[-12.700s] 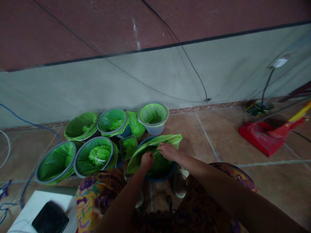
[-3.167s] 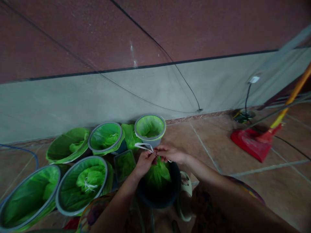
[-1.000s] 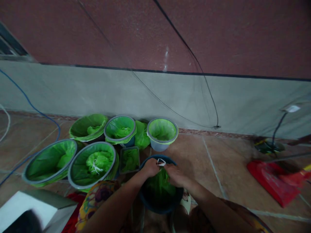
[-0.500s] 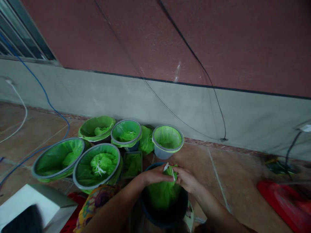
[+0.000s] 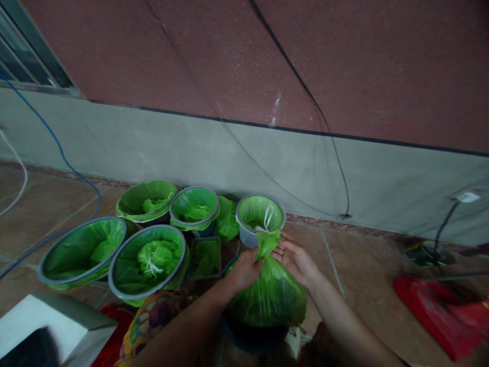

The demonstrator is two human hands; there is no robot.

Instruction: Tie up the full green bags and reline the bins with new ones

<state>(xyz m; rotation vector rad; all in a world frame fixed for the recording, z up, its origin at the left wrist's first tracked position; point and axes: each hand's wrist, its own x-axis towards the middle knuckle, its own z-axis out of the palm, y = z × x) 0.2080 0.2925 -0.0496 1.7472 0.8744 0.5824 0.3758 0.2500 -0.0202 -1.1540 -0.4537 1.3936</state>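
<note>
A full, translucent green plastic bag (image 5: pixel 273 298) hangs at the mouth of a dark bucket (image 5: pixel 244 339), its lower part overlapping the rim. My left hand (image 5: pixel 246 270) is closed round the gathered neck of this bag. White tie strings (image 5: pixel 268 218) stick up from the bag's top. On the other side of the neck, my right hand (image 5: pixel 298 260) is held palm inward with its fingers stretched out, close to the bag; whether the fingertips touch it is hard to tell. Just beyond the hands stands a pale bucket (image 5: pixel 250 235) with a green liner.
Several green-lined bins stand to the left, among them a large oval bin (image 5: pixel 112 278) with a tied bag inside. A small tray (image 5: pixel 219 257) sits beside them. A white box (image 5: pixel 49 326) is at lower left, a red object (image 5: pixel 428 316) at right. Cables run along the wall.
The green bag has risen out of the dark bucket and shows its full, rounded body. My right hand has loosened from the neck and its fingers have straightened.
</note>
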